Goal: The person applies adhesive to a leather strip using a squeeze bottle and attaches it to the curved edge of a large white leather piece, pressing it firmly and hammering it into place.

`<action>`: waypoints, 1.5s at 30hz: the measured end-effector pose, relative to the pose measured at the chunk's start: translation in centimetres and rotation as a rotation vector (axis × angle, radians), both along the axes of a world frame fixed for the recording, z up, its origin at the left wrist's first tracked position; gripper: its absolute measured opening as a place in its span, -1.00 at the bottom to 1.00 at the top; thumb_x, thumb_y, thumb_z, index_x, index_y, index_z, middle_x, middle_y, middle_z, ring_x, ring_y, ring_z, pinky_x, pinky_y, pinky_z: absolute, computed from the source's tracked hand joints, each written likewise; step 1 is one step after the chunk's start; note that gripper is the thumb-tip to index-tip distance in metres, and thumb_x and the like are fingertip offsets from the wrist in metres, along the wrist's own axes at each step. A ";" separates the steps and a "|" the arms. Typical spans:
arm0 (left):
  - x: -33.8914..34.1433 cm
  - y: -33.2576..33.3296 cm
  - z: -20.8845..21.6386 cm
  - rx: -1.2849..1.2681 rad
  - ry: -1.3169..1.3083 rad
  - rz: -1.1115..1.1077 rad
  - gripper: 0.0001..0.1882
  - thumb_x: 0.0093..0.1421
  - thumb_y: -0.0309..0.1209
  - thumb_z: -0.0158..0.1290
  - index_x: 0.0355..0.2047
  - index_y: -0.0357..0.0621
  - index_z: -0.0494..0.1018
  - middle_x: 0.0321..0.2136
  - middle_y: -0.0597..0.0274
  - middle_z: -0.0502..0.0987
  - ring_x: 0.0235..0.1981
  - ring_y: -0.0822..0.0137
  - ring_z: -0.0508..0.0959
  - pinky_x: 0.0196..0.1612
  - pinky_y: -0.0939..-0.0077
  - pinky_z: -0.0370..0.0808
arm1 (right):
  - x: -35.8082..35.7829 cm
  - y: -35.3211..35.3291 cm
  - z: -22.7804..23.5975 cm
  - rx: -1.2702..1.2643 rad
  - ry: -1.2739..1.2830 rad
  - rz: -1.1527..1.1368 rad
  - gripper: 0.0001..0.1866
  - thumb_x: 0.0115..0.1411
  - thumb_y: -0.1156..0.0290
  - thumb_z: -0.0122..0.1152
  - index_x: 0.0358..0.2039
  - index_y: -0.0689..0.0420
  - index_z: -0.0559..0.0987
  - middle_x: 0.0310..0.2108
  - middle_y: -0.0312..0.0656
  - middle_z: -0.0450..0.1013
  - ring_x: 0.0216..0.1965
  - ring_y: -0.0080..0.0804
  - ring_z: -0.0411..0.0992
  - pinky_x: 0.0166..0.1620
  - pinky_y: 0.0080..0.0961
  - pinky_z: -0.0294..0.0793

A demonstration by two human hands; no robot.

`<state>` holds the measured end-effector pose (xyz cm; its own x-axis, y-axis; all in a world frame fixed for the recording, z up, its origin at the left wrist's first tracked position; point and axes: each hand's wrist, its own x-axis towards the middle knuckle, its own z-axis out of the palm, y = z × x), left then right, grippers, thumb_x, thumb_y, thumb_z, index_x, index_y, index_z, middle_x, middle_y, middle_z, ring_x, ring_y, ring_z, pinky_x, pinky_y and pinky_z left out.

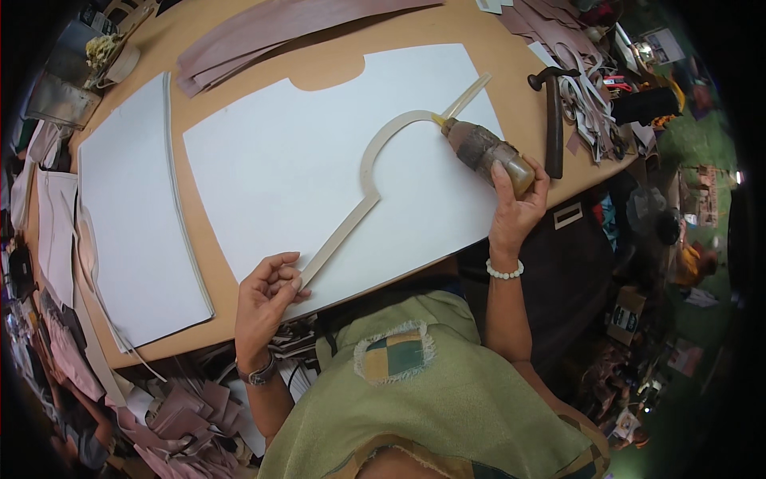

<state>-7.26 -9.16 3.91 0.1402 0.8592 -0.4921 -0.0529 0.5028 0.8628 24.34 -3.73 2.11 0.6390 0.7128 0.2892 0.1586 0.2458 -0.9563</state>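
A long beige strip lies across a large white panel. Its lower part is straight, and its upper part bends round in a hook. At the lower end my left hand pinches the strip between thumb and fingers, near the panel's front edge. My right hand is wrapped round a stained squeeze bottle tilted toward the strip. The bottle's yellow nozzle points at the curved part, touching it or just above it. Past the nozzle a narrow, shiny pale length runs up to the right.
A hammer lies at the right, beside a heap of pale strips. Stacked white panels lie at the left. Mauve pieces lie along the back, and a small pot stands at the far left.
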 end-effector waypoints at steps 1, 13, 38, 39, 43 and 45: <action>0.0 0.0 0.0 0.004 -0.005 0.007 -0.70 0.15 -0.61 -0.04 -0.08 -0.39 0.33 -0.43 0.29 0.42 -0.43 0.52 0.50 -0.31 0.68 0.52 | -0.1 0.1 0.0 0.004 -0.005 0.010 -0.56 -0.02 0.57 0.32 -0.13 0.25 0.35 -0.22 -0.21 0.34 -0.20 -0.52 0.36 -0.11 -0.61 0.40; -0.1 0.0 0.0 -0.009 0.045 -0.015 -0.68 0.15 -0.60 -0.05 -0.06 -0.38 0.32 -0.42 0.27 0.45 -0.42 0.50 0.52 -0.34 0.70 0.50 | -0.1 0.9 -0.2 -0.041 -0.062 0.174 -0.52 -0.05 0.58 0.34 -0.10 0.25 0.37 -0.22 -0.22 0.36 -0.20 -0.51 0.37 -0.10 -0.61 0.40; 0.4 -1.5 0.4 0.120 0.278 0.092 -0.68 0.10 -0.62 0.00 -0.10 -0.33 0.39 -0.37 0.23 0.45 -0.46 0.58 0.46 -0.37 0.74 0.43 | 1.0 0.8 1.0 -0.085 -0.163 0.631 -0.46 -0.13 0.65 0.36 -0.08 0.23 0.40 -0.20 -0.23 0.38 -0.17 -0.53 0.39 -0.08 -0.60 0.43; 0.4 -1.6 0.5 0.128 0.308 0.095 -0.69 0.09 -0.62 0.00 -0.10 -0.33 0.40 -0.37 0.23 0.46 -0.47 0.59 0.44 -0.38 0.75 0.41 | 1.0 0.7 1.2 -0.089 -0.169 0.638 -0.45 -0.13 0.66 0.36 -0.08 0.23 0.40 -0.19 -0.22 0.38 -0.17 -0.52 0.39 -0.08 -0.60 0.43; 0.4 -2.0 0.4 0.156 0.346 0.103 -0.70 0.08 -0.63 0.01 -0.12 -0.34 0.42 -0.36 0.24 0.47 -0.48 0.61 0.41 -0.41 0.77 0.37 | 1.3 0.1 1.5 -0.096 -0.218 0.667 -0.44 -0.15 0.67 0.36 -0.07 0.24 0.39 -0.18 -0.21 0.39 -0.16 -0.52 0.39 -0.07 -0.60 0.42; 0.4 -2.3 0.2 0.170 0.332 0.097 -0.70 0.09 -0.63 0.01 -0.12 -0.33 0.41 -0.35 0.23 0.47 -0.48 0.61 0.41 -0.41 0.77 0.38 | 1.5 -0.3 1.7 -0.102 -0.232 0.676 -0.43 -0.15 0.67 0.36 -0.07 0.24 0.39 -0.17 -0.21 0.38 -0.15 -0.51 0.39 -0.06 -0.59 0.41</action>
